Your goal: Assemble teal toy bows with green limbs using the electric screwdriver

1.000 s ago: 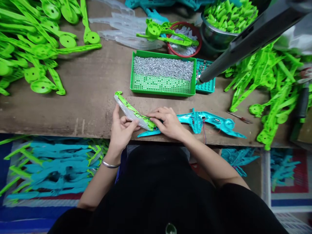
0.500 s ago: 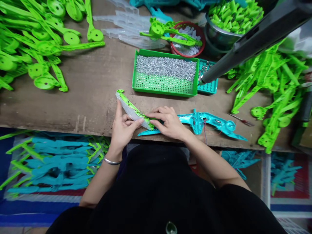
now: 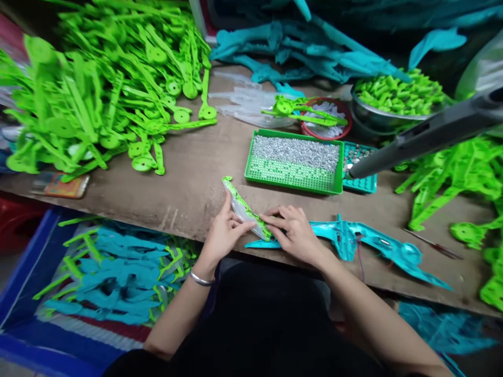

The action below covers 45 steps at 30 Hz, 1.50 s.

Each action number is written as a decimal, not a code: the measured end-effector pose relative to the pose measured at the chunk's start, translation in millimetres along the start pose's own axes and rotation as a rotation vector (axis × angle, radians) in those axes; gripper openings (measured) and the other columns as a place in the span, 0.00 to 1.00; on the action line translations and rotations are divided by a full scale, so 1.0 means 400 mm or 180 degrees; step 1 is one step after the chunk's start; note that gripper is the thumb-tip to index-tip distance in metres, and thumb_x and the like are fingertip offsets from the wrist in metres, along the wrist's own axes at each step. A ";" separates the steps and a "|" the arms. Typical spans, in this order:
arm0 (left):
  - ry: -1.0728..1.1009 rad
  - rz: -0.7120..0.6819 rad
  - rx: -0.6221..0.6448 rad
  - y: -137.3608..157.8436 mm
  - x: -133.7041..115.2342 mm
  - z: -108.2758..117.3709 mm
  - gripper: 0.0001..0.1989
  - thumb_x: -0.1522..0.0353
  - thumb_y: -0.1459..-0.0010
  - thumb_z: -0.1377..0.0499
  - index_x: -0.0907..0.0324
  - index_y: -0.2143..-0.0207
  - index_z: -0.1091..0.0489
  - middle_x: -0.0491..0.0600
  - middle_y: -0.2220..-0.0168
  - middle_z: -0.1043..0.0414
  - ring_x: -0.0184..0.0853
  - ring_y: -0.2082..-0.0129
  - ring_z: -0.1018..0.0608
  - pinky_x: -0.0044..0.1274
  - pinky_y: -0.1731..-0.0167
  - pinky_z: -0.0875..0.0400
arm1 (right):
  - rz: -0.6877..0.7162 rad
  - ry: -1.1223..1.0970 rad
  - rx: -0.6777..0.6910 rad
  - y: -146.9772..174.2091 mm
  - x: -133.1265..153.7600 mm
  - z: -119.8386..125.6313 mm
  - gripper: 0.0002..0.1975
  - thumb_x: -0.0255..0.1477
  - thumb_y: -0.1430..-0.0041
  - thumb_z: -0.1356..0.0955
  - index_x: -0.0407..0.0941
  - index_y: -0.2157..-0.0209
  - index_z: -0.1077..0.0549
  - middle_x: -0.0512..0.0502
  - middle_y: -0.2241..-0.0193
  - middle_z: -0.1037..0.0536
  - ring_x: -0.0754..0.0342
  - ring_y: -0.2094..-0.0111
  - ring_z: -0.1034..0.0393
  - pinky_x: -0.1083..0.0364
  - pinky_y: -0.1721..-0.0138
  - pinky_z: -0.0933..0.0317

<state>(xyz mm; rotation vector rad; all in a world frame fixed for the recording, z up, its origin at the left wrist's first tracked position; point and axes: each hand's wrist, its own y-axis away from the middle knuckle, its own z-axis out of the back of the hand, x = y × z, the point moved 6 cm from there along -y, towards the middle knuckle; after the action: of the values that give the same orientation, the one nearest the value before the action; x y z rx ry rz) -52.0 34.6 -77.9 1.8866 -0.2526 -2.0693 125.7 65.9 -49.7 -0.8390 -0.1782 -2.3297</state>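
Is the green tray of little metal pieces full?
Partly full: the metal pieces cover the far part of the green tray, while its perforated floor shows bare along the near side.

Moderate light on table [image 3: 184, 193]; far right background dim, shadowy. Clear plastic piece [image 3: 240, 209] shows pale sheen. Black shirt [image 3: 267, 319] loses detail. Slight blur overall, softer toward left and right edges.

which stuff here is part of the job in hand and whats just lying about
Apparently part of it:
clear piece, held by left hand
green strip, gripped by right hand
teal piece, partly behind that hand

Untouched, seemingly lying about:
screwdriver
red basket
metal bowl
green tray
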 end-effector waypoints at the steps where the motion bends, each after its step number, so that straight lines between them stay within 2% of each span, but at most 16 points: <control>1: -0.0011 -0.0004 0.0010 0.000 0.000 0.000 0.59 0.62 0.51 0.30 0.55 0.28 0.66 0.39 0.73 0.30 0.27 0.76 0.25 0.20 0.71 0.26 | 0.0010 -0.0001 -0.0010 0.000 0.000 0.000 0.17 0.29 0.33 0.35 0.53 0.45 0.25 0.43 0.54 0.22 0.48 0.57 0.33 0.47 0.58 0.45; 9: -0.0808 -0.0147 0.0044 -0.005 -0.022 0.009 0.56 0.59 0.49 0.32 0.56 0.29 0.64 0.42 0.71 0.25 0.33 0.73 0.22 0.24 0.69 0.26 | 0.0009 0.0077 -0.0050 -0.001 0.008 0.003 0.17 0.29 0.34 0.35 0.54 0.45 0.25 0.44 0.55 0.22 0.47 0.57 0.31 0.46 0.60 0.43; 14: -0.1375 -0.0242 0.0127 0.001 -0.045 0.007 0.55 0.56 0.47 0.34 0.59 0.29 0.64 0.40 0.78 0.26 0.35 0.77 0.22 0.25 0.71 0.29 | -0.0011 0.0144 -0.0067 0.000 0.011 0.004 0.18 0.28 0.34 0.35 0.54 0.45 0.25 0.44 0.55 0.22 0.47 0.58 0.31 0.47 0.61 0.43; 18: -0.1881 -0.0406 0.0039 0.005 -0.079 0.019 0.50 0.53 0.46 0.35 0.62 0.30 0.54 0.40 0.79 0.27 0.35 0.77 0.24 0.25 0.72 0.33 | -0.0047 0.0025 -0.0043 0.001 0.010 0.004 0.17 0.28 0.34 0.35 0.52 0.46 0.25 0.43 0.54 0.22 0.47 0.56 0.31 0.47 0.60 0.44; 20: -0.2264 -0.0593 -0.0215 -0.022 -0.115 0.060 0.36 0.52 0.43 0.39 0.61 0.37 0.37 0.42 0.79 0.27 0.35 0.77 0.25 0.26 0.72 0.34 | -0.0084 -0.0003 -0.0021 0.001 0.006 0.003 0.17 0.28 0.34 0.35 0.52 0.46 0.25 0.43 0.54 0.22 0.48 0.56 0.31 0.48 0.59 0.45; 22: -0.2685 -0.1039 -0.0900 -0.076 -0.176 0.140 0.21 0.55 0.38 0.43 0.59 0.51 0.25 0.48 0.72 0.24 0.36 0.71 0.24 0.28 0.65 0.32 | -0.0091 -0.0012 0.0001 0.001 0.003 0.003 0.17 0.28 0.33 0.35 0.51 0.45 0.25 0.43 0.54 0.22 0.49 0.55 0.32 0.48 0.58 0.45; 24: -0.2932 -0.1654 -0.1764 -0.147 -0.247 0.237 0.16 0.64 0.37 0.44 0.61 0.51 0.26 0.53 0.58 0.23 0.41 0.56 0.24 0.33 0.52 0.34 | -0.0065 -0.0022 0.0028 0.000 0.003 0.001 0.17 0.28 0.33 0.35 0.51 0.45 0.25 0.43 0.54 0.23 0.49 0.55 0.32 0.48 0.57 0.45; 25: -0.3004 -0.1822 -0.1970 -0.194 -0.272 0.280 0.17 0.68 0.38 0.44 0.61 0.48 0.28 0.53 0.51 0.26 0.43 0.48 0.28 0.35 0.46 0.38 | -0.0053 -0.0024 0.0038 -0.001 0.004 0.001 0.17 0.28 0.33 0.35 0.50 0.45 0.25 0.43 0.54 0.23 0.49 0.54 0.32 0.48 0.57 0.45; 28: -0.3034 -0.1806 -0.1898 -0.347 -0.315 0.372 0.25 0.78 0.42 0.42 0.61 0.42 0.35 0.45 0.42 0.31 0.43 0.36 0.41 0.40 0.35 0.53 | -0.0030 0.0002 0.0075 -0.002 0.010 0.001 0.17 0.29 0.33 0.35 0.50 0.45 0.25 0.43 0.53 0.23 0.48 0.53 0.31 0.47 0.55 0.44; 31: -0.2803 -0.1622 -0.1396 -0.449 -0.332 0.396 0.20 0.78 0.40 0.42 0.62 0.45 0.35 0.42 0.52 0.26 0.35 0.37 0.39 0.37 0.32 0.64 | 0.0038 0.0067 0.0117 -0.001 0.016 0.010 0.17 0.31 0.33 0.35 0.50 0.45 0.26 0.43 0.52 0.23 0.47 0.52 0.30 0.45 0.52 0.43; 33: -0.2557 -0.1573 -0.1297 -0.461 -0.343 0.390 0.15 0.77 0.38 0.43 0.62 0.49 0.33 0.42 0.57 0.26 0.32 0.40 0.35 0.34 0.32 0.60 | 0.0145 0.0044 -0.0021 0.001 0.020 0.034 0.17 0.31 0.34 0.34 0.49 0.45 0.26 0.42 0.52 0.23 0.47 0.52 0.30 0.44 0.51 0.40; 35: -0.2164 -0.1721 -0.1423 -0.421 -0.358 0.370 0.12 0.77 0.39 0.41 0.63 0.53 0.32 0.44 0.56 0.27 0.33 0.42 0.32 0.31 0.34 0.53 | 0.0269 -0.0088 -0.0466 0.000 0.028 0.082 0.17 0.29 0.35 0.34 0.47 0.45 0.26 0.41 0.53 0.22 0.48 0.52 0.28 0.45 0.51 0.36; 38: -0.1058 -0.2157 -0.1608 -0.279 -0.361 0.303 0.07 0.74 0.40 0.38 0.63 0.59 0.30 0.47 0.58 0.25 0.33 0.49 0.26 0.30 0.40 0.38 | 0.0475 -0.0191 -0.1428 -0.005 0.065 0.161 0.17 0.23 0.36 0.34 0.45 0.47 0.26 0.41 0.54 0.22 0.51 0.54 0.27 0.48 0.53 0.32; 39: -0.0473 -0.2161 -0.1443 -0.224 -0.347 0.265 0.05 0.71 0.37 0.40 0.63 0.59 0.31 0.48 0.60 0.24 0.33 0.54 0.23 0.30 0.46 0.31 | 0.0590 -0.0158 -0.1634 -0.010 0.088 0.175 0.18 0.22 0.37 0.34 0.45 0.46 0.26 0.41 0.53 0.22 0.51 0.53 0.27 0.48 0.52 0.31; 42: 0.0950 -0.1372 -0.0516 -0.080 -0.261 0.111 0.10 0.62 0.38 0.40 0.59 0.59 0.30 0.51 0.58 0.21 0.37 0.56 0.19 0.32 0.52 0.26 | 0.1019 0.0134 -0.1643 -0.034 0.178 0.155 0.19 0.21 0.37 0.34 0.40 0.44 0.29 0.35 0.48 0.24 0.48 0.46 0.30 0.46 0.47 0.32; 45: 0.1568 -0.0578 -0.0186 0.029 -0.173 0.001 0.16 0.60 0.39 0.39 0.57 0.52 0.30 0.53 0.55 0.20 0.38 0.53 0.19 0.31 0.50 0.25 | 0.1195 0.0692 -0.1324 -0.048 0.238 0.096 0.18 0.24 0.36 0.34 0.36 0.45 0.29 0.34 0.51 0.22 0.47 0.51 0.28 0.48 0.52 0.31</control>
<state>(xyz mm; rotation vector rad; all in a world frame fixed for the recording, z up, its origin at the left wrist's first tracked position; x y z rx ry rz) -46.1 48.5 -9.2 2.3737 0.1011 -1.6147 78.1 43.0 40.2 -0.7266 0.5297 -2.1013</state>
